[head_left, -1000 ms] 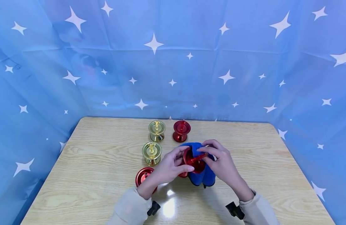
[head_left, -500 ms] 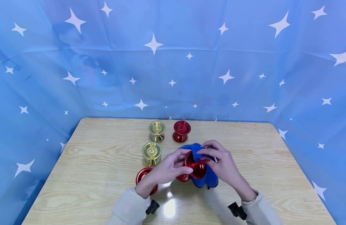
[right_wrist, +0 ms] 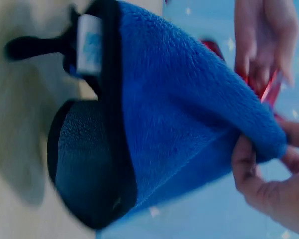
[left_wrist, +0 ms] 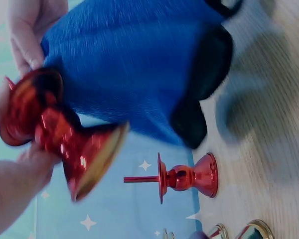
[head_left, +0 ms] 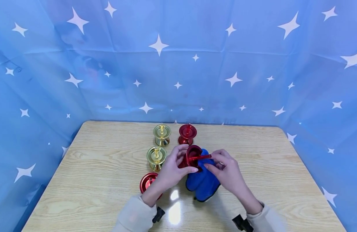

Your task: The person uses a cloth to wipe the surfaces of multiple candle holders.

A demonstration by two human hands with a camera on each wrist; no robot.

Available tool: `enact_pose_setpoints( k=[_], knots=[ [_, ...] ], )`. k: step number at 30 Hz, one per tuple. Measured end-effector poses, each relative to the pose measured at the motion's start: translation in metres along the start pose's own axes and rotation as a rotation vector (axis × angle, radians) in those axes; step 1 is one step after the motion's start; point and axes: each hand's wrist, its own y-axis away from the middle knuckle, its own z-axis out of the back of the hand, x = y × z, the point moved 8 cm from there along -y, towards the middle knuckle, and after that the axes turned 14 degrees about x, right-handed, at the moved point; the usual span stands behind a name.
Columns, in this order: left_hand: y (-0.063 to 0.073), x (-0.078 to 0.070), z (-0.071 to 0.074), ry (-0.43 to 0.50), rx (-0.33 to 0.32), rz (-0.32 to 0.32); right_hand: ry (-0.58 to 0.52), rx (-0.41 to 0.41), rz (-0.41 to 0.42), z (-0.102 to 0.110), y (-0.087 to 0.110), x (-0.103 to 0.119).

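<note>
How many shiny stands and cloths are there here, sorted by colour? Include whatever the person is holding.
Red stands: 3, one in the left hand
Gold stands: 2
Blue cloth: 1, pinched by the right hand
Total: 6

Held aloft and tilted, with its rod (head_left: 201,157) toward the right — a glossy red candle holder (head_left: 192,155), flared at the base. Hanging just beside, toward near right — a fuzzy blue cloth (head_left: 203,183), black-edged, pinched.

The head view is bright, with white glare on the pale wood-grain tabletop (head_left: 94,174). Both wrist views are hazier: the black-edged fuzzy blue cloth (left_wrist: 129,59) blurs, soft shadows fall nearby, and the tilted glossy red metallic holder (left_wrist: 82,154) glints.
</note>
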Motion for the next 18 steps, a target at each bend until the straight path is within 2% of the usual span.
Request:
enact_pose_setpoints(
  k=[2,4,8,11,14,18],
  knots=[
    [-0.0002,0.0010,0.0012,-0.070,-0.042,0.008,-0.022,-0.015,-0.052,-0.0044,0.0032,-0.0019],
    [-0.0002,0.0020,-0.0001,-0.114,-0.056,0.010,-0.033,-0.032,-0.078,-0.0067,0.0054,-0.0030],
    [0.0003,0.0031,-0.0035,-0.142,-0.062,0.013,-0.038,-0.065,-0.061,-0.0039,0.0057,-0.0040],
    [0.0001,0.0019,-0.0055,-0.114,-0.054,0.003,-0.031,-0.075,-0.053,0.0002,0.0038,-0.0053],
    [-0.0006,0.0015,-0.0068,-0.029,-0.045,-0.016,-0.027,-0.069,-0.065,0.0020,0.0028,-0.0065],
    [-0.0010,0.0066,-0.0032,0.071,-0.067,-0.008,-0.050,-0.029,-0.054,0.0004,0.0040,-0.0056]
  ],
)
